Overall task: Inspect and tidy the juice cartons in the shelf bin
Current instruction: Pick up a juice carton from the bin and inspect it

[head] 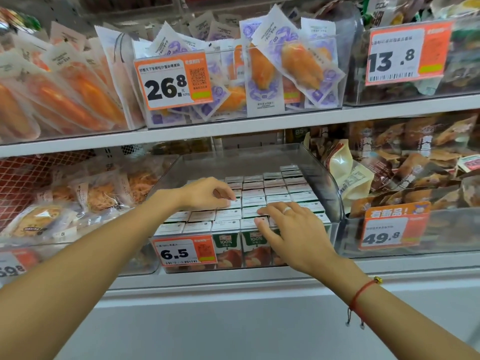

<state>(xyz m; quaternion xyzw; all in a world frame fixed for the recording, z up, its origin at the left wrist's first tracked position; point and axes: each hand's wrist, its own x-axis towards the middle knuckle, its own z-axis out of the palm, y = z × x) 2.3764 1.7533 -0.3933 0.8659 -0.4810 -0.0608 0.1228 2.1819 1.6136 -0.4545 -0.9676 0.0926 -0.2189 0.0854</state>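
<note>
A clear plastic shelf bin [330,183] on the lower shelf holds several rows of small juice cartons [275,190] standing upright, white tops up; the front ones show a green "100%" label with apples [228,249]. My left hand [207,192] rests on the carton tops in the middle left of the bin, fingers curled down onto a carton top. Over the front right cartons lies my right hand [291,227], fingers spread flat on the tops and a ring on one finger. Neither hand has lifted a carton. The back left of the bin shows bare floor.
An orange price tag reading 6.5 [181,252] hangs on the bin's front left. Bins of bagged snacks [85,196] flank it left and right [405,178], the right with a 49.8 tag [389,231]. The shelf above [233,126] carries more bins with pouches.
</note>
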